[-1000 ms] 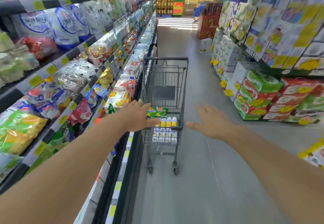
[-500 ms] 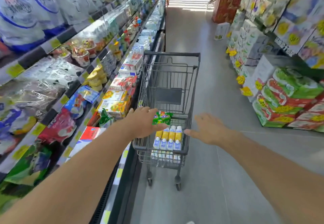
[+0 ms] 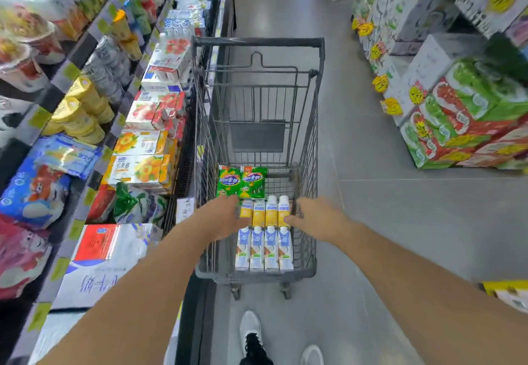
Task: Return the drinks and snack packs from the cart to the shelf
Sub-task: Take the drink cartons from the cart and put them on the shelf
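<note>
Wire cart (image 3: 258, 84) standing at 12 o'clock, carrying yellow cartons (image 3: 265, 213), blue cartons (image 3: 264, 249), green snack packs (image 3: 243, 181); left hand (image 3: 225, 216) and right hand (image 3: 317, 219) flanking the yellow cartons.

A grey tiled floor (image 3: 371, 221) ran up the aisle toward 12 o'clock. At 3 o'clock stood stacked red-and-green wrapped packs (image 3: 468, 124), with white cartons (image 3: 400, 13) bearing yellow price tags (image 3: 392, 106) behind them toward 1 o'clock. At 6 o'clock a white shoe (image 3: 250, 326) rested on the floor, a second one just beside it at 5 o'clock.
</note>
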A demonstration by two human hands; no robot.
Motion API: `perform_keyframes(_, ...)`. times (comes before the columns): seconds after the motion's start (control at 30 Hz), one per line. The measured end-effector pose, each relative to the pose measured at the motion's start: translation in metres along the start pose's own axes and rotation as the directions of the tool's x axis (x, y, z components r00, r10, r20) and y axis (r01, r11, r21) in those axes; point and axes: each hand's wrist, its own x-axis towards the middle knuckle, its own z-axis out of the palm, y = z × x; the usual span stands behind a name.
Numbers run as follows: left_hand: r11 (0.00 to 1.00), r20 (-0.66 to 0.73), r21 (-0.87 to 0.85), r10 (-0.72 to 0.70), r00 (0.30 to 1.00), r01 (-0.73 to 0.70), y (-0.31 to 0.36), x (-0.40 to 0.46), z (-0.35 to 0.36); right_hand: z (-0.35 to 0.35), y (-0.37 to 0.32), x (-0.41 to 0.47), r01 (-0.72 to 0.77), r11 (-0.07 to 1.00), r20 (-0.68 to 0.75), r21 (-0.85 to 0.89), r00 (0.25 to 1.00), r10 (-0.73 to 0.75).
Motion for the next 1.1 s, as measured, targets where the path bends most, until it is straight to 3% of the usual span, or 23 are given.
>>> perform_keyframes(0.23, 0.983, 0.184, -0.165, -0.053, 0.981, 0.084, -0.03, 0.113, 0.087, 0.091, 0.023, 0.117, -0.145, 0.982, 0.149, 0.124, 0.981, 0.126)
perform_keyframes(0.43, 0.915, 0.269, -0.314, -0.172, 0.948, 0.255, -0.054, 0.185, 0.154, 0.162, 0.048, 0.192, -0.309, 0.939, 0.235, 0.152, 0.934, 0.269)
perform_keyframes(0.57, 0.869, 0.238, -0.384, -0.235, 0.942, 0.313, -0.072, 0.216, 0.188, 0.2, 0.064, 0.226, -0.468, 0.831, 0.209, 0.3, 0.882, 0.421)
perform_keyframes(0.67, 0.81, 0.319, -0.389, -0.329, 0.889, 0.439, -0.084, 0.231, 0.216, 0.222, 0.069, 0.238, -0.548, 0.744, 0.19, 0.382, 0.834, 0.517)
perform_keyframes(0.8, 0.72, 0.461, -0.435, -0.338, 0.821, 0.541, -0.089, 0.241, 0.25, 0.25, 0.072, 0.246, -0.616, 0.665, 0.238, 0.423, 0.783, 0.574)
perform_keyframes(0.93, 0.647, 0.486, -0.483, -0.362, 0.796, 0.589, -0.089, 0.252, 0.262, 0.257, 0.072, 0.255, -0.66, 0.558, 0.272, 0.504, 0.734, 0.623)
perform_keyframes(1.1, 0.668, 0.456, -0.435, -0.415, 0.788, 0.603, -0.093, 0.256, 0.259, 0.268, 0.075, 0.257, -0.643, 0.655, 0.24, 0.396, 0.761, 0.602)
